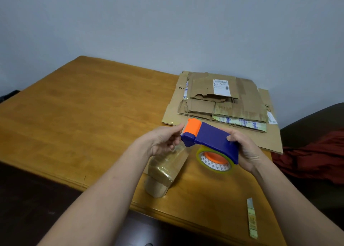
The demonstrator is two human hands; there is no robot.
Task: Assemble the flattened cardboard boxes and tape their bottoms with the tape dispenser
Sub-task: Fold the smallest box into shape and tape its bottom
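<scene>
a person holds the dispenser (pixel 214 137) in both hands above the table (pixel 83 115), just below and right of frame centre; the right hand (pixel 245 149) wraps the blue rear of the body at 3 o'clock, fingers curled over the top and thumb underneath, a firm closed grip; the left hand (pixel 163 141), at 9 o'clock from the tool, has its fingers curled and its thumb and forefinger pinched together at the toothed edge beside the orange head, where the tape (pixel 163 171) comes out; a wide, crinkled length of that clear tape hangs from this hand toward 6 o'clock, its lower part brownish and reaching down to the table's near edge; whether it touches the wood cannot be told; the roll (pixel 214 162), clear with an orange hub, sits under the blue body; the boxes (pixel 223 100), flat and torn, lie stacked on the table at 12 o'clock from the dispenser, near the wall (pixel 167 22), the top one bearing a white label (pixel 221 87); a narrow strip (pixel 252 217) lies on the wood at 5 o'clock; a red cloth (pixel 312 158) lies on a dark seat (pixel 307 123) at 3 o'clock, off the table.
</scene>
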